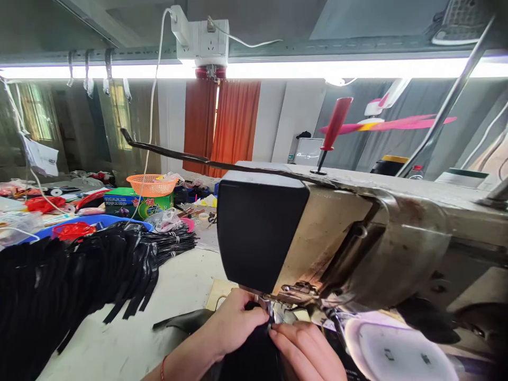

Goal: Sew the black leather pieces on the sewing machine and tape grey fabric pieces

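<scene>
Head view: black fabric (254, 349) between fingers (260, 317).

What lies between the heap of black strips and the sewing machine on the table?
In the head view, mostly bare white tabletop separates the black strips from the sewing machine; the left hand works at the machine's foot.

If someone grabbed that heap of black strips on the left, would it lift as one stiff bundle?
Probably not. The black strips droop over one another and splay at the ends, so they look floppy. Their glossy sheen suggests they might slide apart. Each looks thin, so likely light.
</scene>
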